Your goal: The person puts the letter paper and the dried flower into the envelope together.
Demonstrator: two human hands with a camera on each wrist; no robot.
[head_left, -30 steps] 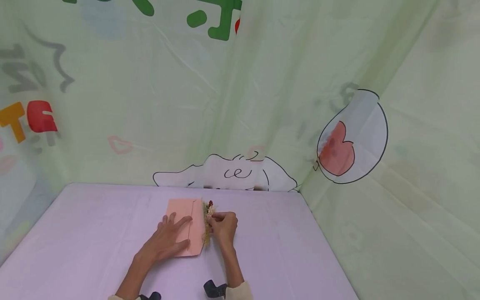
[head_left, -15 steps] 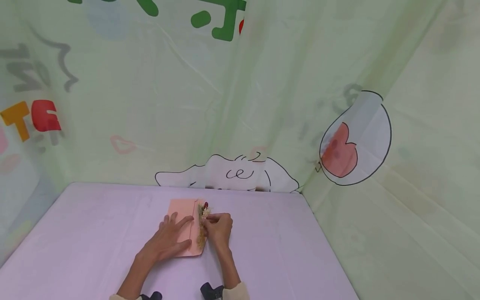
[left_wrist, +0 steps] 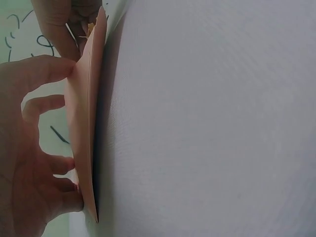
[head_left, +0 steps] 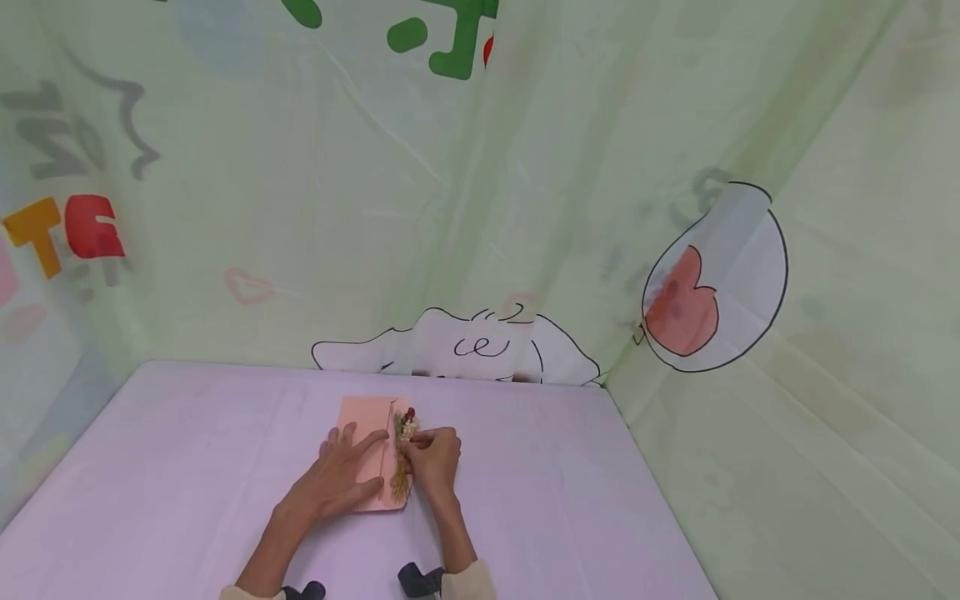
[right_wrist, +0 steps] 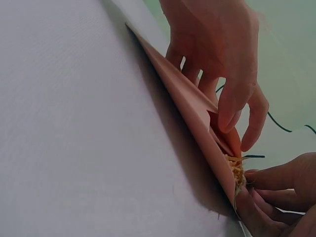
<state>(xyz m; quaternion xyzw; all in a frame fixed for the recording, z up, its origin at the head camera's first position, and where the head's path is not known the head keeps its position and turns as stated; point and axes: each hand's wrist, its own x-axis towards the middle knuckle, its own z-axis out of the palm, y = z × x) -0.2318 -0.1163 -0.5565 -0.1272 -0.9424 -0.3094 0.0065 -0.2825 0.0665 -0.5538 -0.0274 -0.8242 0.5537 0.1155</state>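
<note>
A pink paper envelope (head_left: 363, 409) lies on the table, its opening toward the right. Over its left and middle part my left hand (head_left: 334, 473) rests with fingers spread, the tips touching the paper. My right hand (head_left: 438, 460) pinches a small bunch of dried flowers (head_left: 407, 427), with a red bloom on top and straw-coloured stems below, at the envelope's right edge. The right wrist view shows the straw-coloured tuft (right_wrist: 236, 170) at the envelope's raised opening (right_wrist: 217, 140), beside the right fingertips. How far the bunch reaches inside is hidden.
A pale lilac cloth covers the table (head_left: 570, 517). Behind it hangs a light green curtain (head_left: 300, 208) with printed letters and drawings. Dark camera mounts (head_left: 420, 579) sit at both wrists.
My right hand has moved left with the dried flowers, from beside the envelope's right edge to over that edge. The left hand keeps its place on the paper.
</note>
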